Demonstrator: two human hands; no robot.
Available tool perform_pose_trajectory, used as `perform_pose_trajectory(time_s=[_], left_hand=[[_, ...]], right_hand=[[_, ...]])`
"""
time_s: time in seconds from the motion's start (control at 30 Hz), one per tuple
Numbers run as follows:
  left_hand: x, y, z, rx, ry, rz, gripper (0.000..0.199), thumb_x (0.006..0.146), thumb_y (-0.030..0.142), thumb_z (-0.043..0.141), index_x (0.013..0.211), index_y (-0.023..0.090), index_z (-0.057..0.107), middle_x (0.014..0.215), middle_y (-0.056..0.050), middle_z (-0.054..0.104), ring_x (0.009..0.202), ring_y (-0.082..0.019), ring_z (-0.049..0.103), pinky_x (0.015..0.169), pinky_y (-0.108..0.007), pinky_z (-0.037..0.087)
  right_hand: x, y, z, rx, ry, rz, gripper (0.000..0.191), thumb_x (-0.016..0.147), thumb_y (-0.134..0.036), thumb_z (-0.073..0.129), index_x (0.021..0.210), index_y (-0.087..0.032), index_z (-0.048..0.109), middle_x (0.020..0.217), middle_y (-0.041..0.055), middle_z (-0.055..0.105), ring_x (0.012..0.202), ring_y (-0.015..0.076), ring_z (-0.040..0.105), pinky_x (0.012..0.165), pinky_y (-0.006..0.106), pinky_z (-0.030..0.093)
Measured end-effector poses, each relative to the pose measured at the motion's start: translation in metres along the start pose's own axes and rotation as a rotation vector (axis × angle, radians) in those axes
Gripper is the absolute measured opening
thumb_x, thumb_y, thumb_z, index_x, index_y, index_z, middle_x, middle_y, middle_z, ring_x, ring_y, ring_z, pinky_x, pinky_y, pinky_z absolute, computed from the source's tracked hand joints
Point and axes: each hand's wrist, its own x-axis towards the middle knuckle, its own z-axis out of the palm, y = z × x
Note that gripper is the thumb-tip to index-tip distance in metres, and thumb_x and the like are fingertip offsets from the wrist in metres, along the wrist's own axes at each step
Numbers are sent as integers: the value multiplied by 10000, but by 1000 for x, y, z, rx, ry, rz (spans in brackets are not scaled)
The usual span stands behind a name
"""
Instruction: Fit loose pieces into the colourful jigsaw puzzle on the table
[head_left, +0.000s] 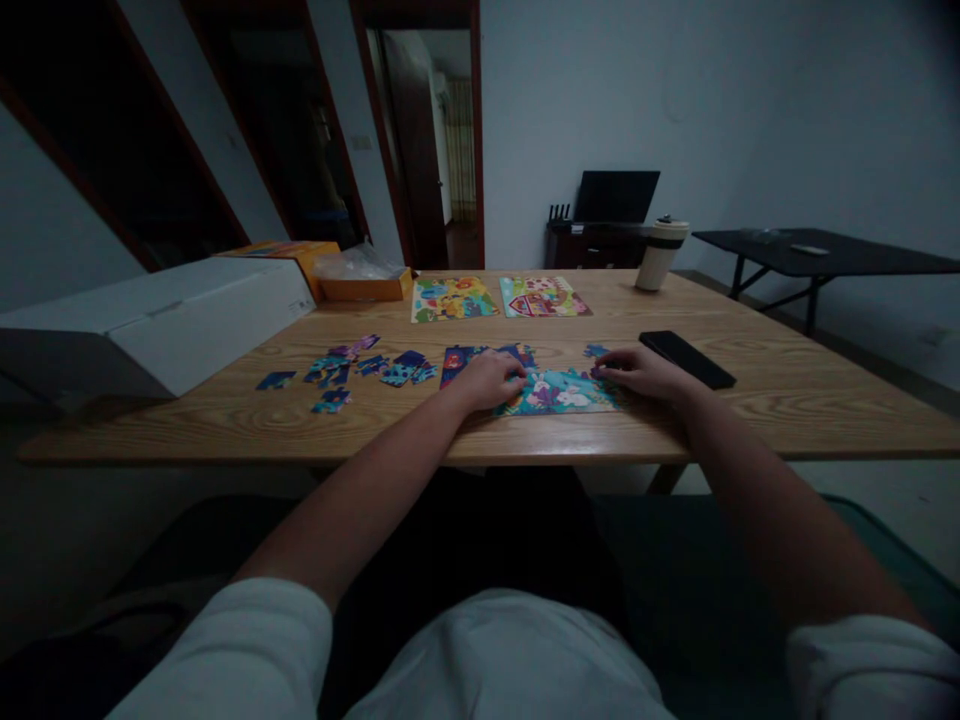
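**Both hands on half-built puzzle, near bench edge**

Left hand (491,378) flat, palm down, fingers loosely curled over left edge of the partly assembled puzzle (562,392). Covering a piece or just pressing: cannot tell, too dark. Right hand (637,370) resting at the puzzle's upper right corner, fingertips on or pinching a small dark piece there; grip itself not readable. Neither hand lifted off the surface.

Assembled section: teal and white picture, lying flat near the front edge of the wooden bench (787,400), between the two hands. Darker blue joined bit (459,360) touching its upper left, just beyond left hand.

Loose pieces (360,368) scattered left of the left hand, mostly blue/teal, some purple; one stray piece (275,380) furthest left, a small cluster (331,400) nearer the front edge.

Black phone (686,359) flat, just beside right hand, on its far right side, not touching.

Further back on bench: two finished puzzles side by side, left one (452,298) blue/yellow, right one (541,297) teal/red. Orange box (300,255) with clear plastic bag (356,265) at back left, long white box (165,320) along left edge. Lidded cup (660,255) upright at back right.

Room dim. Dark side table (825,258) at right, well apart.
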Motion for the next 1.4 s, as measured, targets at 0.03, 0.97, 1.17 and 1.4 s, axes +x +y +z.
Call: perform_pose_trajectory(time_s=[0.03, 0.97, 1.17, 1.4], left_hand=[[0, 0, 0, 11, 0, -11, 211, 908, 280, 590, 989, 203, 769, 1067, -61, 752, 1013, -217, 666, 954, -337, 476], [1, 0, -1, 46, -46, -33, 254, 915, 298, 572, 1058, 198, 758, 1144, -77, 722, 1071, -234, 648, 976, -340, 474], [1, 0, -2, 45, -53, -38, 261, 917, 311, 569, 1062, 199, 755, 1148, -76, 718, 1065, -238, 647, 970, -343, 474], [-1, 2, -1, 66, -88, -45, 348, 964, 388, 499, 1170, 218, 722, 1252, -78, 679, 1148, -246, 612, 1026, -376, 441]], right_hand=[[1, 1, 1, -57, -1, -11, 407, 844, -516, 673, 1114, -228, 770, 1092, 88, 762, 969, 276, 685, 868, 391, 539], [0, -10, 3, -237, 14, -77, 398, 881, -588, 609, 985, -248, 787, 989, 76, 768, 884, 252, 681, 773, 338, 513], [-3, -11, 3, -197, -12, -99, 405, 857, -573, 650, 1077, -261, 786, 1078, 90, 743, 919, 261, 667, 794, 354, 518], [1, 1, 3, -122, 257, -61, 392, 917, -505, 579, 1114, -217, 758, 1017, 100, 733, 849, 234, 657, 785, 355, 527]])
